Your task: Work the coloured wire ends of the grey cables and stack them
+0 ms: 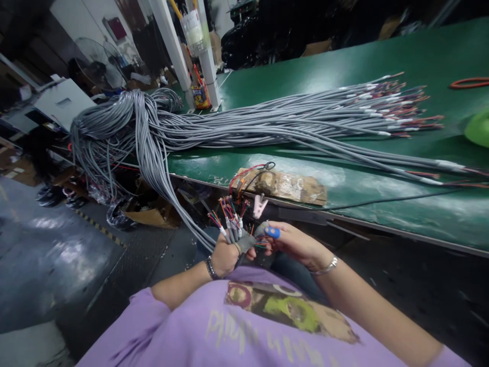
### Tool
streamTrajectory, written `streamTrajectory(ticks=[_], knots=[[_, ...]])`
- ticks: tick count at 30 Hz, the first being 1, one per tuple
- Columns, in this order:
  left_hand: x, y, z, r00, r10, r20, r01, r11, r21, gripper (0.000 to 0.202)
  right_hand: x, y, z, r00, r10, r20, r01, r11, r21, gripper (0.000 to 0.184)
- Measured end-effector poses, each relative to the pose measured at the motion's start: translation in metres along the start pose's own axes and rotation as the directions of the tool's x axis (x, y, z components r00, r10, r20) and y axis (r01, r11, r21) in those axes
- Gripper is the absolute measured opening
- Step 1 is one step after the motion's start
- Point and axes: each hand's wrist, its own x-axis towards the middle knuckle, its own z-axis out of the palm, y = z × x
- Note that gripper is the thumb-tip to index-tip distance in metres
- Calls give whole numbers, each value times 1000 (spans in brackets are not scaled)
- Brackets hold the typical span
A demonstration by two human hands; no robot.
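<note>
My left hand is closed around the ends of several grey cables, whose stripped coloured wires fan upward above my fist. My right hand sits just to the right, fingers pinched on one cable end; a blue cover and a grey cover are on fingertips. The cables run up and left from my left hand to a large grey cable bundle draped over the green table. A pale clip hangs just above my hands at the table edge.
The bundle's far ends with coloured wires lie at right on the table. Brown taped cardboard sits at the table edge. A white post, a fan, an orange ring and a green object are around. Dark floor lies left.
</note>
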Motion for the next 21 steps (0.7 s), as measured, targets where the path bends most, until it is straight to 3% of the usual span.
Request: streamTrajectory(ticks=[4,7,10,17,21], knots=[[1,0,-1,998,-45,39,43,999,32,43,2,-6,11,995,-70,-72,60,989,-132,45],[1,2,-2,984,-131,119,121,989,88,43,7,-7,17,993,-93,-68,76,971,-229,49],[1,4,-3,979,-159,125,149,985,87,45,10,-4,19,989,-124,-83,97,958,-269,49],[-1,3,0,998,-66,-12,66,998,10,47,12,12,17,962,-211,-171,178,965,-191,39],[-1,2,3,998,-37,-49,36,999,-13,47,13,13,13,960,-144,-241,143,990,-20,40]])
